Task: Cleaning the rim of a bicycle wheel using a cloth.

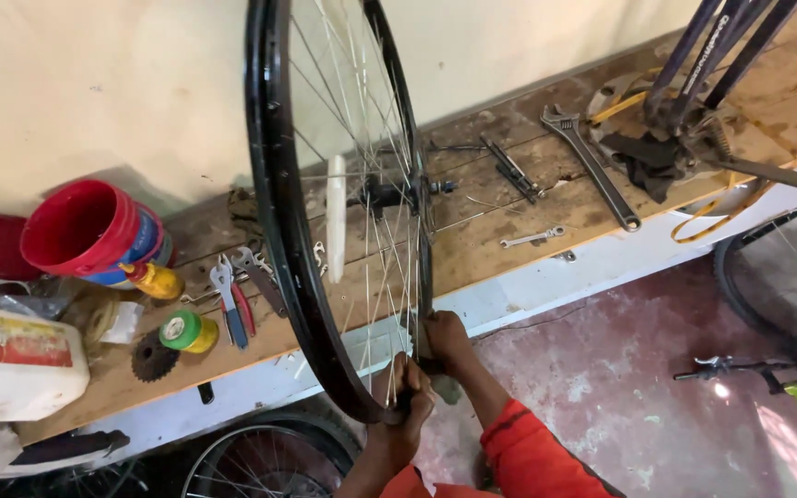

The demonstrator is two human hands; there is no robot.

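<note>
Gripping a big black bicycle wheel, upright, rim standing over the front edge of a long wooden workbench and rising out of frame at the top. Held only at the lowest arc, so top-heavy by the look of it: a slack grip could let it tip sideways into the wall or roll off toward the floor. Spokes fanned right beside the knuckles too; any sudden spin of the rim could well nip fingers.

Crowding the bench behind: red bucket, long adjustable wrench, blue-handled pliers, green tape roll, small spanner. A swinging rim could sweep the nearer bits off the edge, pliers and tape first.

Now the hands, both at the bottom of the rim. Left hand curled tight around the rim's lowest curve, fingers wrapped, nothing spread. Right hand just above and beside it, closed on the rim's far edge, red sleeve trailing down. Whether anything small sits pinched under the right fingers: cannot tell, hidden by the rim.
</note>
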